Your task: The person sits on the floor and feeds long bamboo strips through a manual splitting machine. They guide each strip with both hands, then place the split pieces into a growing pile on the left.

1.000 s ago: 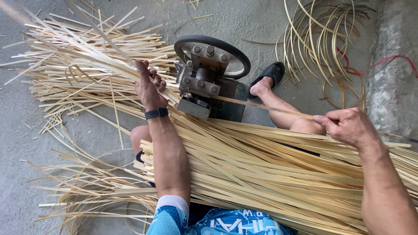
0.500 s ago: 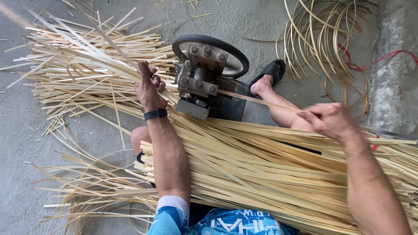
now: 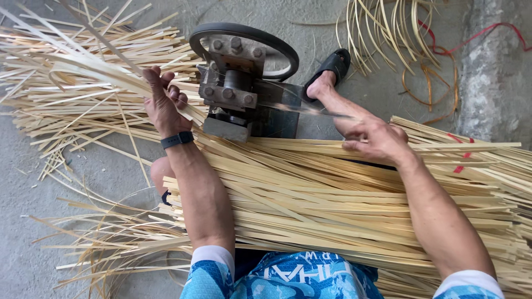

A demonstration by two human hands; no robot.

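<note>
The left hand [image 3: 165,105] sits at about ten o'clock from the frame's centre, fingers curled around thin pale bamboo strips [image 3: 111,77] that fan out toward nine and eleven o'clock. A black wrist band [image 3: 177,139] circles that wrist. Just beside it, toward three o'clock, stands a metal splitting machine [image 3: 233,94] with bolted plates and a dark hand wheel [image 3: 246,39] at its twelve o'clock side. The right hand [image 3: 374,138] lies at two o'clock from centre, fingers pinched closed on a single bamboo strip [image 3: 310,109] that runs from the hand toward nine o'clock into the machine. Under both forearms a thick bundle of long bamboo slats [image 3: 332,205] stretches from the middle out to three o'clock, resting across the person's lap. A foot in a black sandal [image 3: 332,66] shows at one o'clock, touching the machine's base. Coiled bamboo strips [image 3: 382,33] lie on the concrete floor [image 3: 33,182] further toward one o'clock.
</note>
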